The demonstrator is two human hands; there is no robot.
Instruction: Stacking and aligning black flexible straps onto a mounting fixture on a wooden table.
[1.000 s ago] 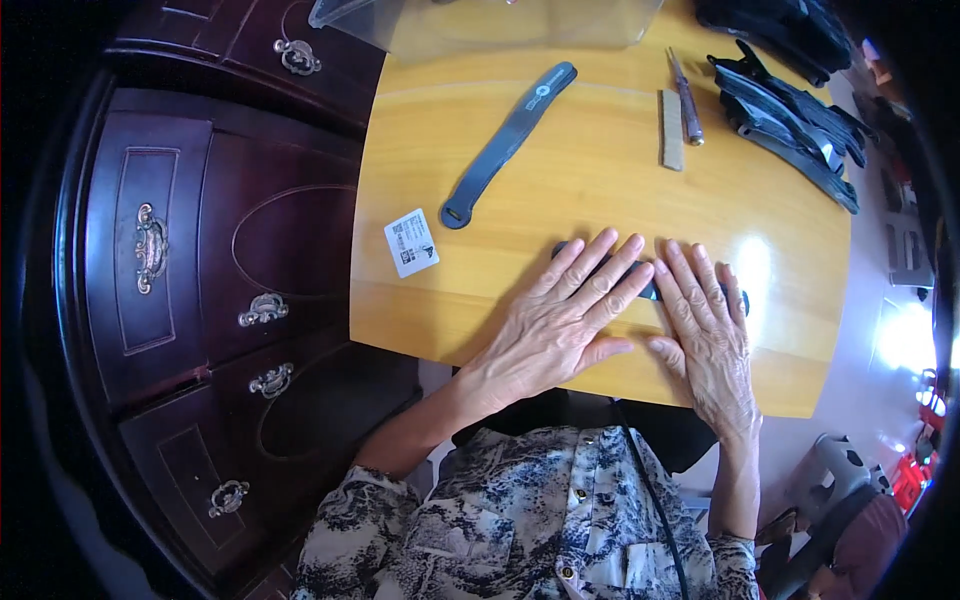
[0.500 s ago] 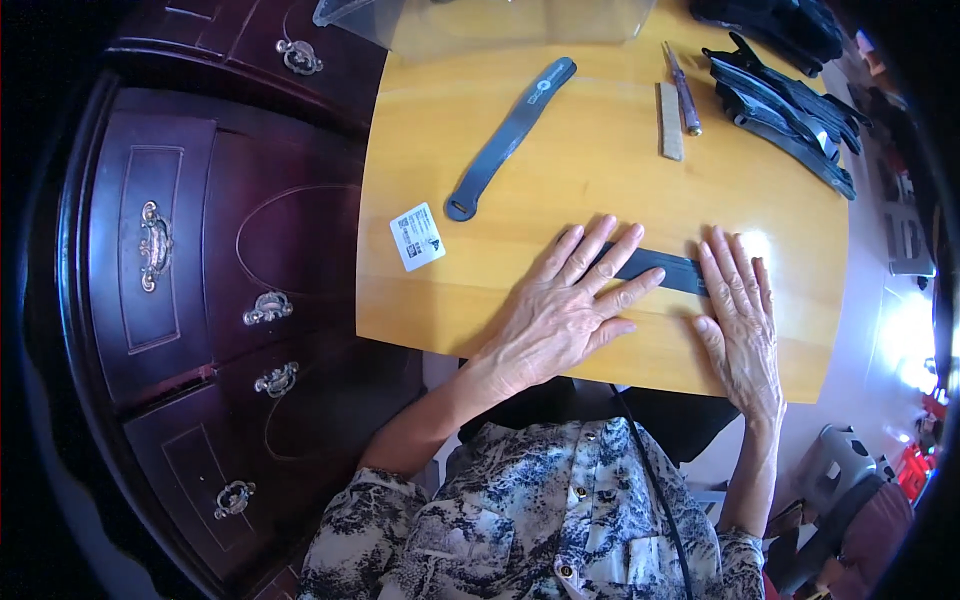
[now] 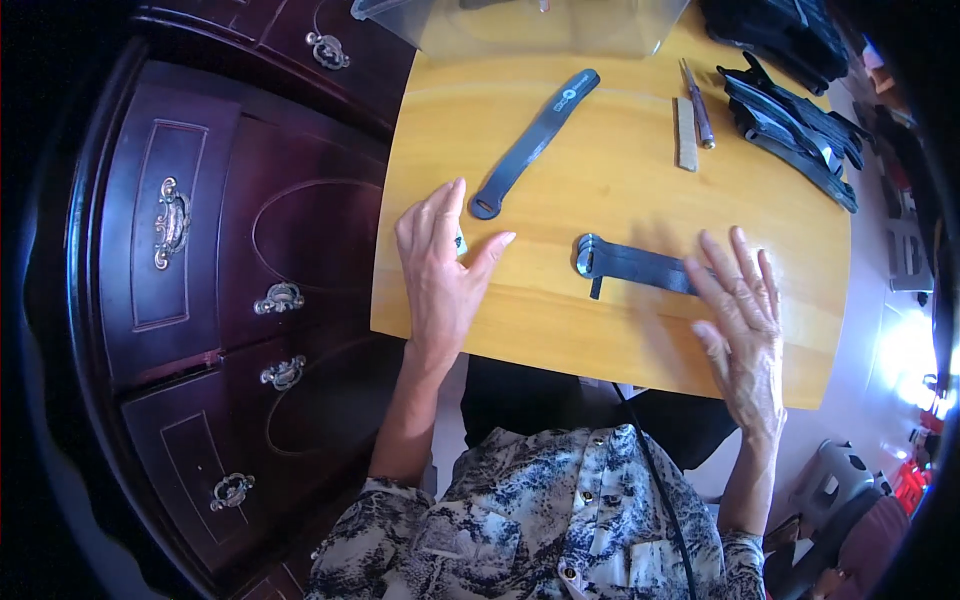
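Observation:
My left hand [image 3: 435,270] is over the white printed label [image 3: 460,244], which it mostly covers; only a corner peeks out between thumb and forefinger. Its fingers are stretched, with the thumb held apart. A folded black strap [image 3: 640,268] with a rounded, slotted end and a short narrow tab lies crosswise on the table. Over that strap's right end is my right hand [image 3: 740,310], fingers spread and slightly blurred; whether they touch it I cannot tell. Beyond my left hand, a second dark strap [image 3: 535,145] with a slotted near end and pale print lies slantwise.
The yellow wooden table [image 3: 560,335] also bears a clear plastic bin [image 3: 530,30], a tan strip [image 3: 685,135], a thin pointed tool [image 3: 698,105] and a bundle of black straps [image 3: 790,120]. A black pile [image 3: 780,40] sits at the far right. Dark wooden drawers [image 3: 200,270] stand along the left.
My left hand has left the strap and moved left onto the label, uncovering the strap's slotted end. The right hand's fingers have shifted slightly. The whole view has moved a little.

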